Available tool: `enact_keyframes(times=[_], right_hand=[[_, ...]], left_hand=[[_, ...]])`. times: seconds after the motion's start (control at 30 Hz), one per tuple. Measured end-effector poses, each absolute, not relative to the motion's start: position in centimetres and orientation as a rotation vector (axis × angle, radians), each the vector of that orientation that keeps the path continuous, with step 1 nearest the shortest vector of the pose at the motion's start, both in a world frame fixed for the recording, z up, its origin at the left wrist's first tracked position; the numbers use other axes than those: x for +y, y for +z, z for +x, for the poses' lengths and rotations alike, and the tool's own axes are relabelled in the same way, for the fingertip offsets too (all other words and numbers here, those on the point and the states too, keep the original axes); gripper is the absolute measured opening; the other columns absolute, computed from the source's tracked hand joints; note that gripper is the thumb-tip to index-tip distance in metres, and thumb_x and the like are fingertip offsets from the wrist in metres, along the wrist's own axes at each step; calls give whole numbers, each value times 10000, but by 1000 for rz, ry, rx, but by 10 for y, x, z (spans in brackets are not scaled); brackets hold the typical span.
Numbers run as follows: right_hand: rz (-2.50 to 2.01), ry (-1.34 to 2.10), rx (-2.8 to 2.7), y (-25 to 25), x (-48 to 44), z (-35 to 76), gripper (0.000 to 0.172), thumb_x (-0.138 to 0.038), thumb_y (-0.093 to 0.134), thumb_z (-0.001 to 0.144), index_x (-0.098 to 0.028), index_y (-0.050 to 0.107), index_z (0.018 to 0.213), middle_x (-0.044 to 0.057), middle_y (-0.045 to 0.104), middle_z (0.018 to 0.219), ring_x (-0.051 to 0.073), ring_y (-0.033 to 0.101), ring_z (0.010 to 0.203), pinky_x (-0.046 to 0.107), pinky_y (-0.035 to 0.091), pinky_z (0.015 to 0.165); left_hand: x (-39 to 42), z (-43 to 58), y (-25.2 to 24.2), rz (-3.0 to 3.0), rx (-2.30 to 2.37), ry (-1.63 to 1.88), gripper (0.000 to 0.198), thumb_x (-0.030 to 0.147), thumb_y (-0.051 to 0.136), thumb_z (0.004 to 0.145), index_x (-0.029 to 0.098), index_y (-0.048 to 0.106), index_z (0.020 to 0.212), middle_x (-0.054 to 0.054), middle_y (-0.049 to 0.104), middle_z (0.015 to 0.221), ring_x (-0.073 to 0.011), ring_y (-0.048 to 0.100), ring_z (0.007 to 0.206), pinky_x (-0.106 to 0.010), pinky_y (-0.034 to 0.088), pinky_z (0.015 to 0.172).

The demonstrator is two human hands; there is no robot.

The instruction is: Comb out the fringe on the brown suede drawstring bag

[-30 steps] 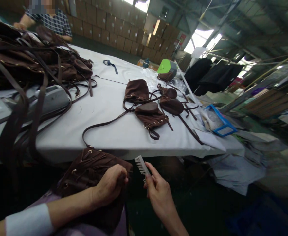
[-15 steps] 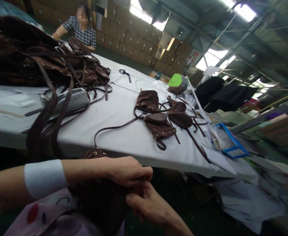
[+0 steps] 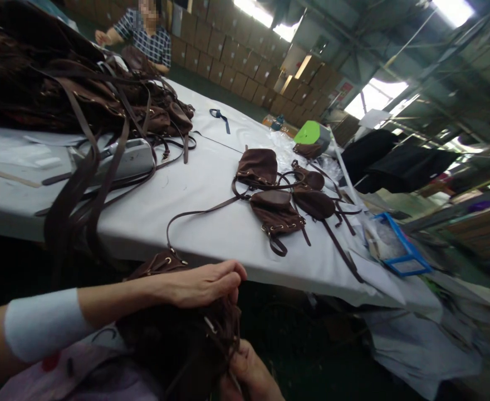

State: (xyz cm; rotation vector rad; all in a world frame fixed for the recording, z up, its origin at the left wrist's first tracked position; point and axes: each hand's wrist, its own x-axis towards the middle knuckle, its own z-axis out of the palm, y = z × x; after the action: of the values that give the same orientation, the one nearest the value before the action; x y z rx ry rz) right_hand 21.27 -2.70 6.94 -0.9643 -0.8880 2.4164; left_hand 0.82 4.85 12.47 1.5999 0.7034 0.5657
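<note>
A dark brown drawstring bag (image 3: 186, 340) with metal eyelets rests in front of my body, below the table edge. My left hand (image 3: 205, 284) lies across its top, with the fingers curled over the gathered rim; the fingertips are partly hidden. Lower down at the bag's right side, my right hand (image 3: 251, 370) pinches a thin brown cord, partly hidden by the fingers. From the bag a long strap (image 3: 203, 211) runs up onto the white table (image 3: 178, 189).
Several finished-looking brown bags (image 3: 276, 211) lie on the table's right half. A large brown pile (image 3: 82, 100) with dangling straps fills the left, beside a grey device (image 3: 132, 159). A blue basket (image 3: 399, 245) stands at the right end. Across the table is a person (image 3: 148, 42) in a checked shirt.
My hands have moved apart: the right one has gone down along the bag's side, the left slightly back to the left. More of the bag's gathered rim shows between them.
</note>
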Motion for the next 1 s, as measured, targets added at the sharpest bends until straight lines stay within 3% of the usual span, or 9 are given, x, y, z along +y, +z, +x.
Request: enact_keyframes(times=[0.07, 0.17, 0.23, 0.43, 0.57, 0.63, 0.77, 0.9, 1.0], right_hand=[[-941, 2392, -814, 66, -27, 214, 512, -622, 694, 718, -131, 632, 849, -98, 393, 298, 26, 254, 213, 129, 252, 293], [-951, 2317, -827, 65, -25, 216, 542, -612, 719, 695, -116, 643, 898, -71, 446, 318, 43, 295, 223, 141, 278, 286], [-988, 2257, -867, 68, -24, 218, 568, -562, 741, 702, -107, 638, 1026, -53, 494, 354, 51, 328, 242, 144, 289, 293], [-952, 2134, -851, 95, -25, 233, 547, -523, 749, 723, -245, 625, 1178, -87, 448, 352, 39, 296, 276, 142, 314, 349], [-1059, 2007, -905, 123, -27, 240, 512, -492, 757, 730, -280, 636, 1180, -78, 451, 376, 37, 294, 307, 141, 263, 362], [-1127, 1934, -968, 132, -26, 241, 553, -499, 771, 709, -269, 630, 1192, -66, 476, 408, 43, 321, 329, 152, 272, 378], [-1151, 1948, -1107, 127, -22, 237, 661, -552, 724, 733, -212, 560, 1276, -47, 512, 421, 61, 354, 316, 163, 279, 354], [-1228, 1922, -1076, 110, -31, 236, 672, -640, 597, 792, -171, 559, 1271, -66, 440, 370, 70, 318, 272, 170, 274, 324], [-1379, 1659, -1222, 122, -44, 256, 588, -653, 605, 771, -238, 629, 1188, -48, 443, 382, 113, 409, 303, 203, 316, 339]], left_hand=[[39, 0, 125, 1595, 646, 566, 374, 433, 408, 938, 208, 396, 1237, -46, 636, 1042, -179, 600, 927, -306, 456, 822], [23, 1, 109, 1700, 729, 574, 691, 414, 770, 671, 247, 414, 1240, -40, 628, 1109, -227, 592, 989, -319, 447, 839], [16, 8, 90, 1709, 829, 633, 776, 392, 848, 547, 246, 430, 1185, -32, 623, 1094, -233, 592, 968, -316, 448, 816], [18, 17, 48, 1580, 796, 652, 684, 355, 828, 577, 231, 425, 1115, 12, 614, 980, -176, 588, 854, -266, 465, 724], [21, 28, 64, 1931, 735, 664, 589, 357, 805, 583, 237, 514, 1081, -36, 586, 1052, -221, 561, 909, -327, 461, 788], [22, 41, 81, 2135, 683, 711, 433, 306, 760, 632, 237, 558, 1009, -43, 583, 1034, -228, 554, 906, -336, 450, 805], [18, 62, 96, 2190, 465, 711, 96, 129, 538, 766, 211, 530, 815, -8, 593, 790, -166, 560, 745, -252, 453, 700], [11, 67, 58, 2052, 539, 700, 97, 113, 488, 788, 209, 496, 799, 25, 564, 698, -120, 500, 582, -210, 395, 548], [11, 67, 19, 1833, 720, 741, 161, 88, 474, 778, 209, 524, 871, 34, 585, 728, -109, 518, 601, -196, 393, 565]])
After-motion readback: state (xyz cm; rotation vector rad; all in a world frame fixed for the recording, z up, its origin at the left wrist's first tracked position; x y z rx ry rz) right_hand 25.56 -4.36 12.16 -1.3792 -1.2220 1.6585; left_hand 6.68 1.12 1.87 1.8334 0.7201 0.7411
